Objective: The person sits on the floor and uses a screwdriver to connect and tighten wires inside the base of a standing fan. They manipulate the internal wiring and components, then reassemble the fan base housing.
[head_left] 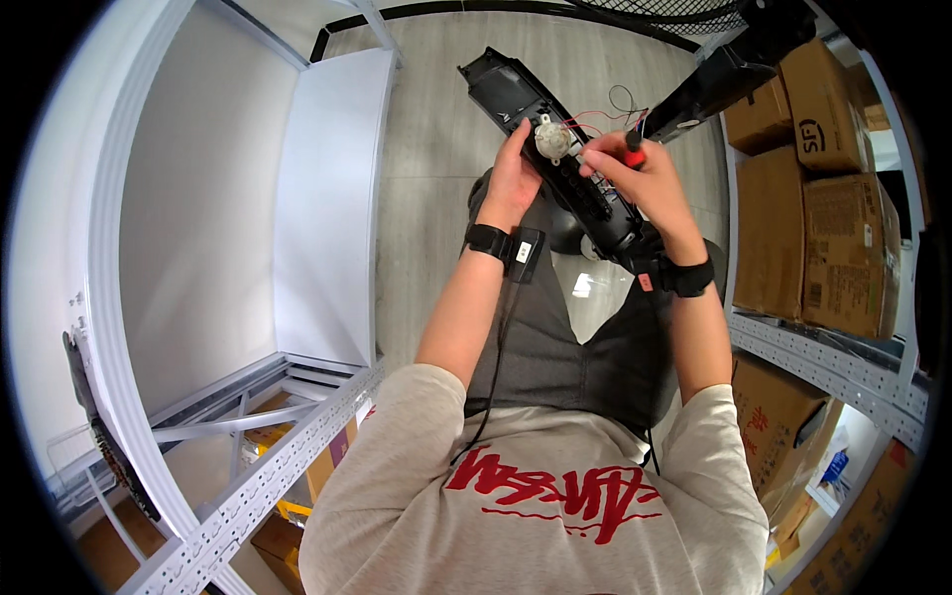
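Observation:
A long black plastic housing point(501, 89) lies slantwise above my lap, its open inner side up. My left hand point(511, 183) grips its left edge, with the thumb by a round whitish motor-like part point(552, 141) mounted inside. My right hand point(650, 183) is closed around a red-and-black handled tool, seemingly a screwdriver point(635, 151). Its thumb and fingertips pinch together just right of the round part; whether they hold anything small there is hidden. Thin red and black wires point(595, 117) run from the round part toward a second black piece point(709, 89) at the upper right.
Cardboard boxes point(769, 233) stack on a metal shelf point(833, 362) at the right. A white metal rack point(268, 496) with a pale panel point(332, 198) stands at the left. Grey floor point(426, 129) lies beyond my knees. Black straps with small devices and a cable point(503, 342) are on my wrists.

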A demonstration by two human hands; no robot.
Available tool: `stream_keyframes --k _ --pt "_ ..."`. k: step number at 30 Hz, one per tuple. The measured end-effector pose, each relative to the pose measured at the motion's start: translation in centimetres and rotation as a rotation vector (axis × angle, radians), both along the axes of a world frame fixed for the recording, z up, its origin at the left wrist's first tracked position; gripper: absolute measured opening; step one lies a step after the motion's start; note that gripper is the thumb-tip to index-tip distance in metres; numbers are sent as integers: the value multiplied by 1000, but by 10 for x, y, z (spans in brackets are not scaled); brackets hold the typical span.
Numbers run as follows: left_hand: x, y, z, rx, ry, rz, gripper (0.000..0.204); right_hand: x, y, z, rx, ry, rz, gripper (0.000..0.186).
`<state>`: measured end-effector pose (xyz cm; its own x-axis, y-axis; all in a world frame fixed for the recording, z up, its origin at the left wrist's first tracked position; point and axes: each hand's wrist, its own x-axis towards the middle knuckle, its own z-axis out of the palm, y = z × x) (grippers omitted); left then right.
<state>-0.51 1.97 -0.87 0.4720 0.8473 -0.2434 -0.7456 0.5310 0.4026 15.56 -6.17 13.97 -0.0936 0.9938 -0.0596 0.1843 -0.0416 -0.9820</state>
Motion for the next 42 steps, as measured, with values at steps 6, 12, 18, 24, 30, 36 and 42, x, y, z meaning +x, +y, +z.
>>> stream_keyframes --k 6,12,18,24,30,36,42 --pt "-2 -3 10 -24 8 -21 39 27 -21 19 89 421 168 13" --pt "1 -5 12 -32 43 18 41 23 -17 11 143 403 74 24" --pt "-1 -4 10 -22 45 16 42 24 -20 3 70 370 73 26" --pt "-1 -4 11 -14 25 12 40 28 -19 -3 140 420 166 18" --pt "-1 -5 13 -9 42 13 39 26 -20 -1 116 437 194 16" --pt "-2 -5 11 -24 53 4 38 19 -21 5 97 331 138 17" --pt "-1 -3 7 10 -5 1 37 9 -2 -9 159 -105 -46 23"
